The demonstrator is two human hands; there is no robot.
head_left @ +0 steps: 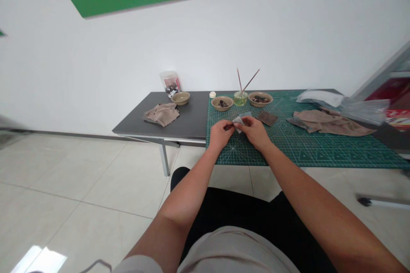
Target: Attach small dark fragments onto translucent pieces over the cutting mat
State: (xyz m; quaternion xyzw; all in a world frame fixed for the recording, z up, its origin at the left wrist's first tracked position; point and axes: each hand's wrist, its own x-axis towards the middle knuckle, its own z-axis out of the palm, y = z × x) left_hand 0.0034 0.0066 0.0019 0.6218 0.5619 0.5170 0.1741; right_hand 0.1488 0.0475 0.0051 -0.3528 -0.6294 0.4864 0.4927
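Over the green cutting mat (307,149) my two hands come together. Thumb and fingers of my right hand (254,131) are closed on a small pale grey square piece (237,120), which looks like paper or cloth. My left hand (220,133) is in a pinch at the left side of this piece; whatever its fingertips hold is too small to make out. Just beyond the hands lies a bluish flat piece (246,114), partly covered. A brown square pad (267,118) rests to the right of my right hand.
Behind the hands stand a bowl of dark bits (222,103), a glass jar (240,98) with two thin sticks, and another filled bowl (260,99). Brown cloth (326,122) and plastic bags (365,108) lie right. Leftward are a cloth (162,114), bowl (180,98) and tub (171,83).
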